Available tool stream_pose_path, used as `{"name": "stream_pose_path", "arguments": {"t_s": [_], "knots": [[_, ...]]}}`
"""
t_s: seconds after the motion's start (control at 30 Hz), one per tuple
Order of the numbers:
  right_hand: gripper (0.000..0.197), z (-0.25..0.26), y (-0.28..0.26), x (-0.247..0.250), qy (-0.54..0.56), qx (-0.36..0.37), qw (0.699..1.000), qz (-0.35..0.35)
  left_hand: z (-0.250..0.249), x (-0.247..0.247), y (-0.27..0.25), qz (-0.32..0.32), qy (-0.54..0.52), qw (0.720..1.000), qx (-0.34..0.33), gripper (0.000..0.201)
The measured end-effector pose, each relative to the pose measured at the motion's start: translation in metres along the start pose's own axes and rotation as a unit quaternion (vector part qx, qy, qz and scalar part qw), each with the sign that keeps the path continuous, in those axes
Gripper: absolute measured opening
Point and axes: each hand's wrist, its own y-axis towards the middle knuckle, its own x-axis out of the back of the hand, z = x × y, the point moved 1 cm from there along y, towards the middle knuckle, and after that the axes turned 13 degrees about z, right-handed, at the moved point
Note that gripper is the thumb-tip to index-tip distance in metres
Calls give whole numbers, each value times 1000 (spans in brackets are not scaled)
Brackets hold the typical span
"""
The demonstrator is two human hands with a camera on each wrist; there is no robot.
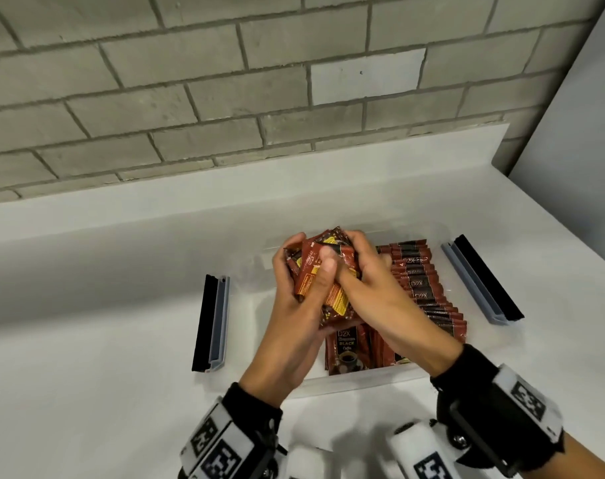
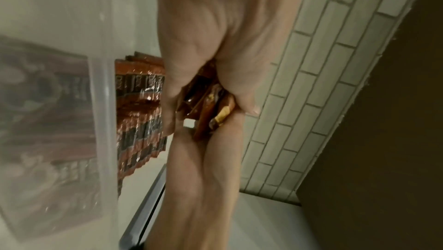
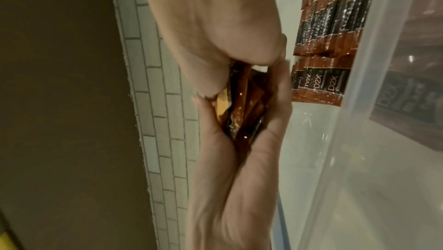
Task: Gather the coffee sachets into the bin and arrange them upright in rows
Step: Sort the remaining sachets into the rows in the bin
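Observation:
Both hands hold one bundle of red-brown coffee sachets (image 1: 328,271) above the clear plastic bin (image 1: 363,379). My left hand (image 1: 294,305) wraps it from the left, thumb across the front. My right hand (image 1: 370,292) clasps it from the right. The wrist views show the bundle (image 2: 210,102) (image 3: 239,106) squeezed between the two palms. A row of sachets (image 1: 422,292) stands upright along the bin's right side, also seen as a packed row (image 3: 323,45). More sachets (image 1: 346,350) lean at the bin's front, under the hands.
The bin sits on a white counter (image 1: 104,305) against a grey brick wall (image 1: 225,98). A grey and black latch flap (image 1: 213,323) lies out to the bin's left, and another (image 1: 480,281) to its right. A pale wall panel (image 1: 577,150) closes the right.

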Motion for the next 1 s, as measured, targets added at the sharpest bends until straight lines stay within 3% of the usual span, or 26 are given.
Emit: {"name": "stream_pose_path", "arguments": {"t_s": [0.07,0.17,0.3,0.43,0.53,0.57,0.73,0.87,1.0], "knots": [[42,4,0,-2,-44,7,999,-27,5,-5,1,8,-20,1000,10,42],[18,9,1,-2,-19,23,999,-38,9,-6,5,-13,-50,999,11,45],[37,3,0,-3,80,60,995,-7,12,-1,9,-78,-82,993,-17,57],[22,1,-3,-8,92,96,991,-19,10,5,12,-105,-155,982,-32,63],[20,4,-4,-11,39,105,993,-23,8,6,11,-73,-151,986,-8,27],[24,5,-4,-11,25,105,994,-24,8,6,10,-68,-131,989,-1,25],[28,1,-4,-6,-1,81,996,-40,2,1,8,-60,-27,997,30,51],[29,5,-5,2,9,62,998,-26,1,4,7,12,48,996,80,55],[29,4,-5,10,73,56,995,-33,-8,15,6,56,48,991,108,61]]}}
